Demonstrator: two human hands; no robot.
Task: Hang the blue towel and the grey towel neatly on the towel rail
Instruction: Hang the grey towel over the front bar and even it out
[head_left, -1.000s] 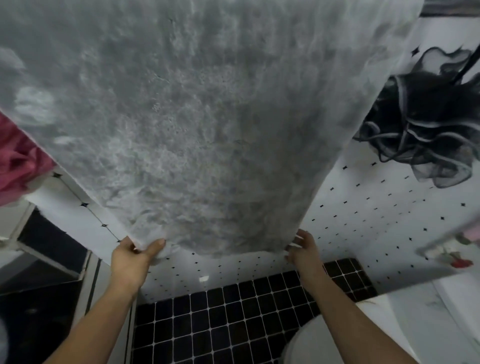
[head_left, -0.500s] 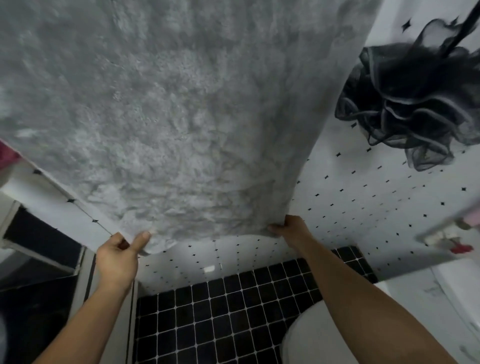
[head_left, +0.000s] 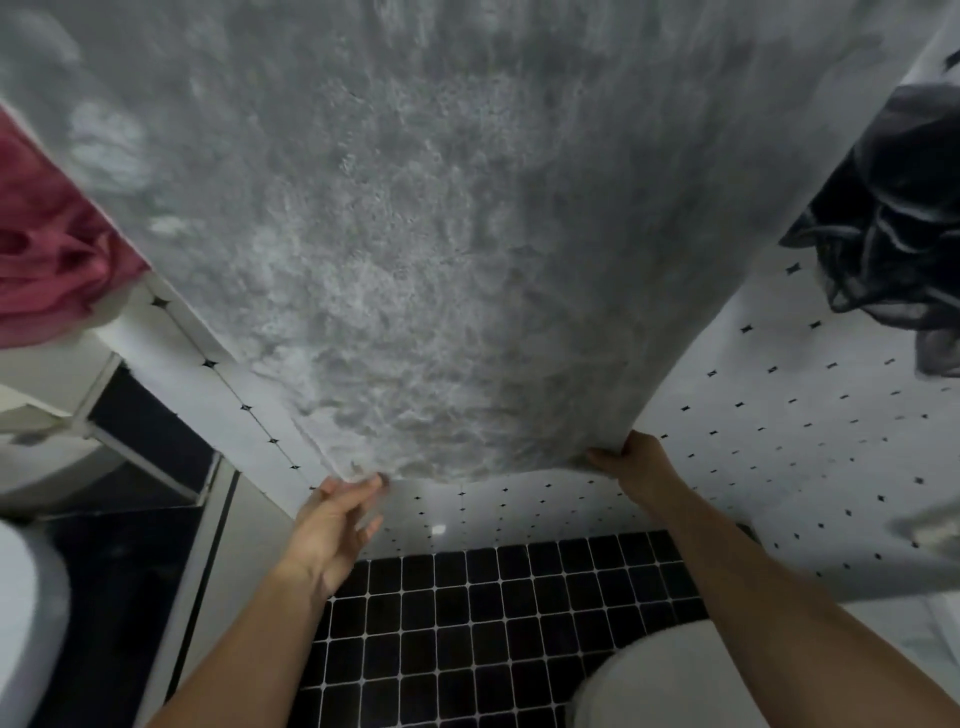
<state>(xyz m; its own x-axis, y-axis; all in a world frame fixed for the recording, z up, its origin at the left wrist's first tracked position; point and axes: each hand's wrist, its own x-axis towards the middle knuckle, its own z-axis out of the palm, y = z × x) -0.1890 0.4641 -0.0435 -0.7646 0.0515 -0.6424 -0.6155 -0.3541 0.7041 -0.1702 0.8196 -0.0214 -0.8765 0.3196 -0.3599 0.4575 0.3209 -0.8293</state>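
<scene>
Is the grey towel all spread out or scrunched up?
Spread out. The grey towel hangs wide and flat, and the right hand pinches its bottom corner.

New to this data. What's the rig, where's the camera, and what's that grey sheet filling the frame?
No robot here: a person works with bare hands, and one wide-angle camera on their head looks forward and down. The grey sheet is the grey towel, hanging down in front of the tiled wall. The right hand pinches its lower right corner. The left hand is open, fingertips just at the lower left corner. A red cloth hangs at left, a black bath pouf at right. The rail and blue towel are out of view.
</scene>
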